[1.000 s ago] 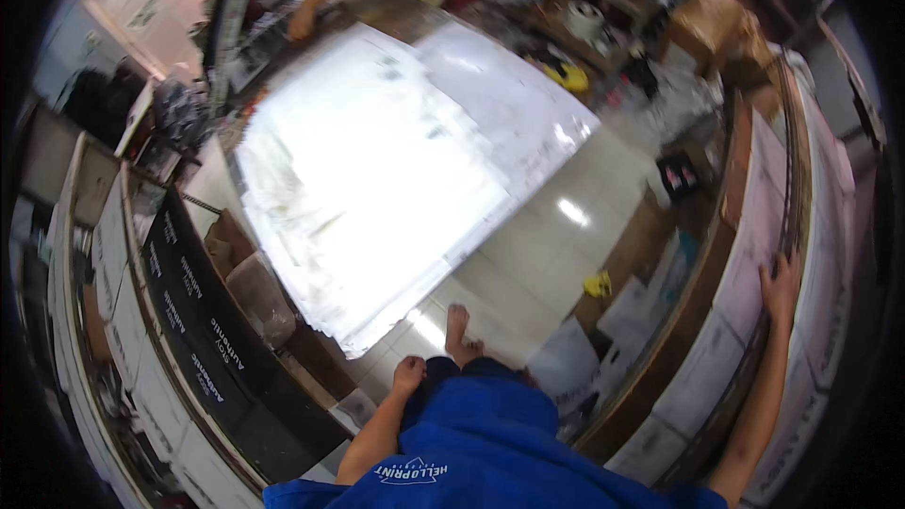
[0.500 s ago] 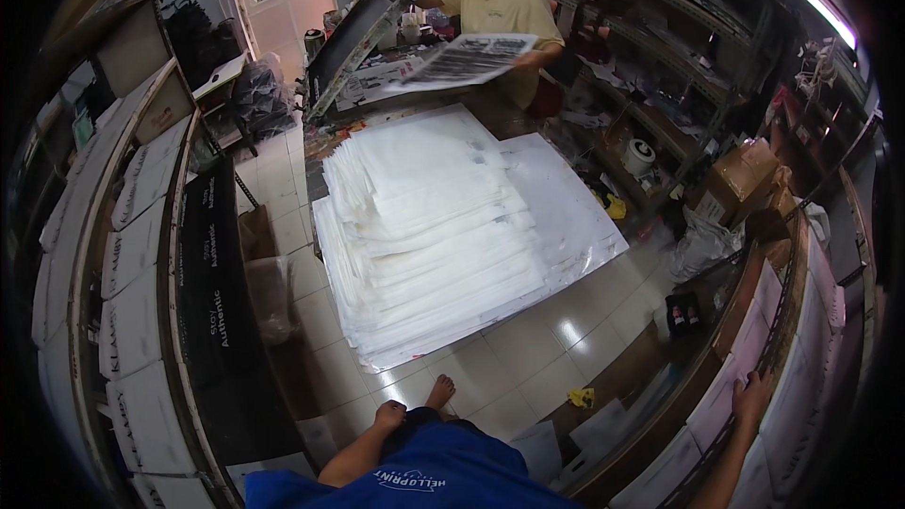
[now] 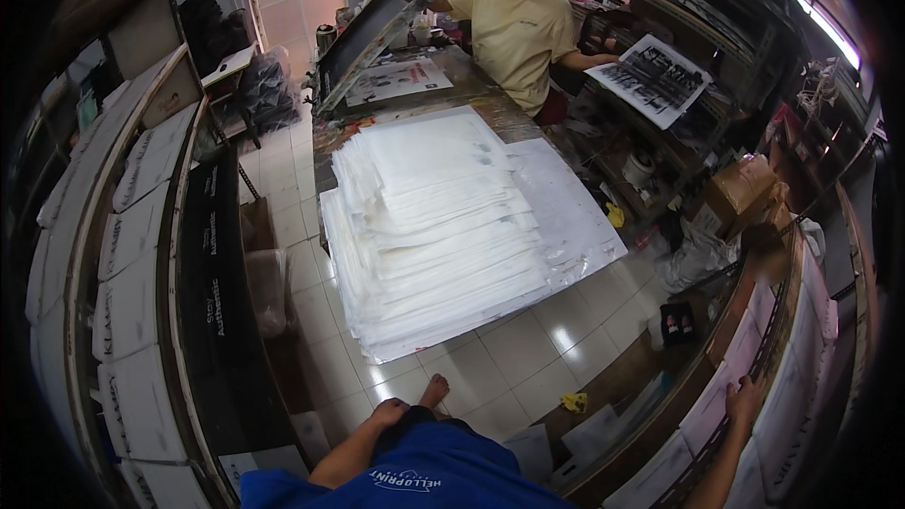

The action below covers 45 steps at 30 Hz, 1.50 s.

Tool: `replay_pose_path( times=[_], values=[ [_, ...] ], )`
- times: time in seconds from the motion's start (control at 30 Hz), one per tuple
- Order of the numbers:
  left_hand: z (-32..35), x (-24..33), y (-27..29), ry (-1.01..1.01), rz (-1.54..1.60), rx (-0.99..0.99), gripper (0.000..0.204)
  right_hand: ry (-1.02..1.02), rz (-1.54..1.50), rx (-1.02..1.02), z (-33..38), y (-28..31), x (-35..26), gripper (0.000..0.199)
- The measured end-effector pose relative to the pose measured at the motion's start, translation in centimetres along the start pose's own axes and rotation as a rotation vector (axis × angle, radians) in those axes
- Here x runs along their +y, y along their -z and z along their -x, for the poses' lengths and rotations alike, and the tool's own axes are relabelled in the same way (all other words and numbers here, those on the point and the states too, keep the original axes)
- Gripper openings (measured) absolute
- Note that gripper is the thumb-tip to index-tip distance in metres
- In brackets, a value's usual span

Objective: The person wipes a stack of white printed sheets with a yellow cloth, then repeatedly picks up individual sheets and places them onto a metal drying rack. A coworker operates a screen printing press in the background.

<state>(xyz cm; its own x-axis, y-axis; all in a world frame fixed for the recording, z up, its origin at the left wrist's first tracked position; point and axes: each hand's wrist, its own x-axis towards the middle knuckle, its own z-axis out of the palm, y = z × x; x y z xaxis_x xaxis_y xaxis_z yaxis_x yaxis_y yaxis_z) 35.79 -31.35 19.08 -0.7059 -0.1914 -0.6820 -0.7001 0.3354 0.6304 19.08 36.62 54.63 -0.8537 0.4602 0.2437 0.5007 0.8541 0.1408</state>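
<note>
Your right hand lies flat and open on the white printed sheets on the wooden rack; your left hand hangs empty at your thigh. Thin and floppy, these sheets probably slide; lift by an edge.

One spread stack of white plastic bags lies on one table, one printed sheet hangs from one co-worker's hand, two cardboard boxes sit together, one yellow rag lies on the tiled floor.
</note>
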Motion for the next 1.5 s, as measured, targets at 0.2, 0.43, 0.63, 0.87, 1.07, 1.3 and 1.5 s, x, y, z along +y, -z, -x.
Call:
replay_pose_path(
  times=[0.2, 0.43, 0.63, 0.87, 1.07, 1.3, 1.5],
  values=[
    [6.4, 16.5, 4.5, -0.480, 0.022, -0.459, 0.049, 0.010, -0.041, -0.009, -0.1, 0.0, 0.2, 0.031],
    [25.9, 35.4, 11.5, -1.164, 0.612, -0.832, 0.076, 0.030, 0.012, 0.000, -0.2, -0.4, 0.4, 0.028],
    [35.4, 38.5, 6.0, -1.602, 1.584, -0.951, 0.096, 0.046, 0.036, -0.009, -0.4, 0.2, 0.1, 0.029],
    [38.0, 38.3, 7.6, -1.480, 1.416, -1.071, 0.108, 0.049, 0.018, 0.011, -0.1, -0.4, 0.6, 0.030],
    [37.7, 39.5, 7.8, -1.652, 1.344, -0.809, 0.106, 0.055, 0.049, -0.033, 0.2, 1.0, -0.6, 0.030],
    [37.7, 38.8, 6.2, -1.584, 1.484, -0.934, 0.102, 0.068, -0.017, -0.040, -0.7, -0.5, 1.1, 0.029],
    [37.3, 38.2, 6.9, -1.613, 1.411, -0.731, 0.099, 0.062, 0.075, -0.039, 0.1, 0.7, -0.2, 0.031]
  ],
)
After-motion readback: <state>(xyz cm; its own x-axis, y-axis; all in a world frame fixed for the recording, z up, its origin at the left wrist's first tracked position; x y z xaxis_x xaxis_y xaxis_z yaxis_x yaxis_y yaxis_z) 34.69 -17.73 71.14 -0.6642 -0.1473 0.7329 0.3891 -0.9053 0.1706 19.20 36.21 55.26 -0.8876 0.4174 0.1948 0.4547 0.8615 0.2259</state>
